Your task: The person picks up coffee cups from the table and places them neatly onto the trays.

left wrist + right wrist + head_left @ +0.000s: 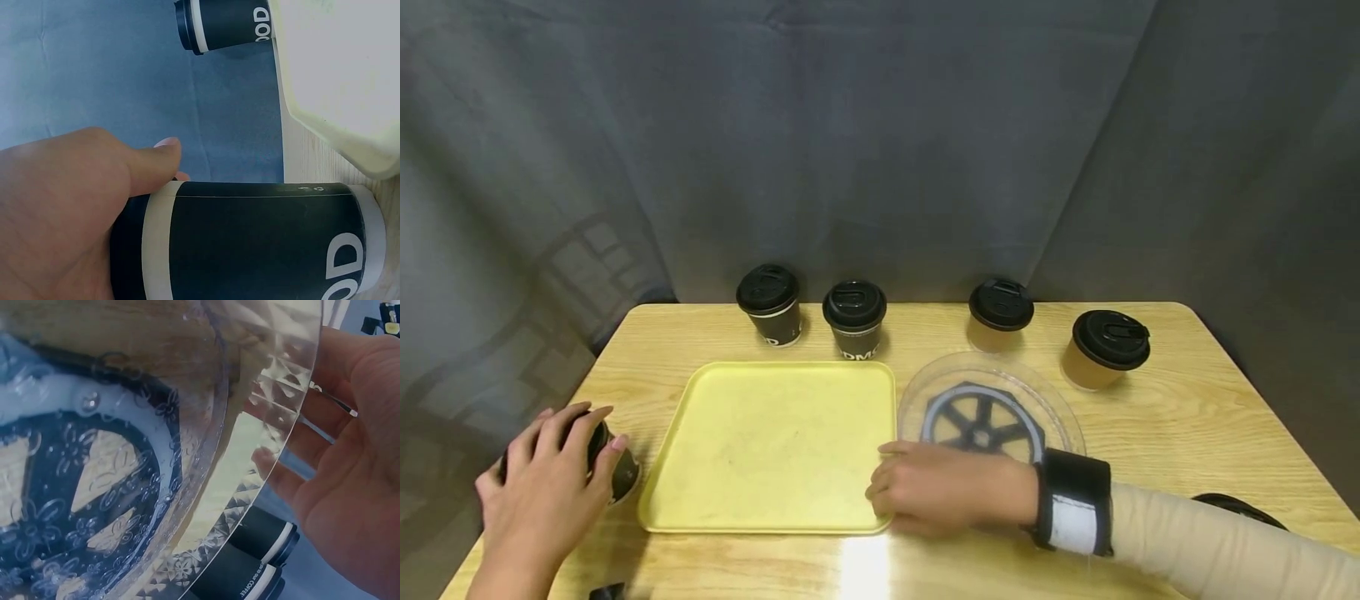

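At the table's left edge, my left hand [546, 475] grips a dark paper coffee cup [627, 473] from above, with fingers and thumb around its black lid. In the left wrist view this cup [262, 237] shows a white band and pale lettering; its base is close to the wooden table. My right hand [936, 487], blurred, is by the right edge of a yellow tray [760, 531], with its fingers loosely bent. Beside that hand lies a clear patterned plate [1067, 408], its faceted rim overlapping the fingers in the right wrist view. A dark spoked wheel shape [981, 435] shows within the plate.
Two dark lidded cups, one left [778, 321] and one right [856, 333], stand behind the tray. Two brown lidded cups [992, 333] stand behind the plate and farther right. A black cable [1236, 507] lies by the right sleeve. Grey curtain [880, 150] hangs behind the table.
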A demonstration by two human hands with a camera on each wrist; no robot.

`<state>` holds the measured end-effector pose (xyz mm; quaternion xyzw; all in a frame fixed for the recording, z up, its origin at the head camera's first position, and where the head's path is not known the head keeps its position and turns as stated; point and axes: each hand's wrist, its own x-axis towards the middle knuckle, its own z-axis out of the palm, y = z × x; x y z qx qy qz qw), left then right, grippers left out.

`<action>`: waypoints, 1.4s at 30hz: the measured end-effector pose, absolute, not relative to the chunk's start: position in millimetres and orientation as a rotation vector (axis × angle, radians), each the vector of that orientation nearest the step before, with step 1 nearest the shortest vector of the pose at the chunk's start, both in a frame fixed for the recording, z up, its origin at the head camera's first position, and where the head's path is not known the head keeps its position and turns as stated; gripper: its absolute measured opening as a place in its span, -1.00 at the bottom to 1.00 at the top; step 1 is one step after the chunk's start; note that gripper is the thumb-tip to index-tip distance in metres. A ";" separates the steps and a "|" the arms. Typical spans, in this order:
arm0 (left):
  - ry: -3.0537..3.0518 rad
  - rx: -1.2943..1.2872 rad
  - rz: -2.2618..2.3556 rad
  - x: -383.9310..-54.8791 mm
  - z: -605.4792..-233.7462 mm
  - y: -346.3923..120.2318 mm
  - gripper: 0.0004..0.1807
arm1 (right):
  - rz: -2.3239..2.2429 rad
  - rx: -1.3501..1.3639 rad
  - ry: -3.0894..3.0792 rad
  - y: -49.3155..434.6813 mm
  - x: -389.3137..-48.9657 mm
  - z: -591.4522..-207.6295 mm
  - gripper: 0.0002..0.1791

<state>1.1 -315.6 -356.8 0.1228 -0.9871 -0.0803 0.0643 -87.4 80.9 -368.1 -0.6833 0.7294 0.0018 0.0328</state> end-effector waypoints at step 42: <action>-2.814 0.313 -0.271 0.1 -357.8 -308.6 -0.61 | -0.020 -2.104 2.251 78.6 -94.5 -370.4 -0.67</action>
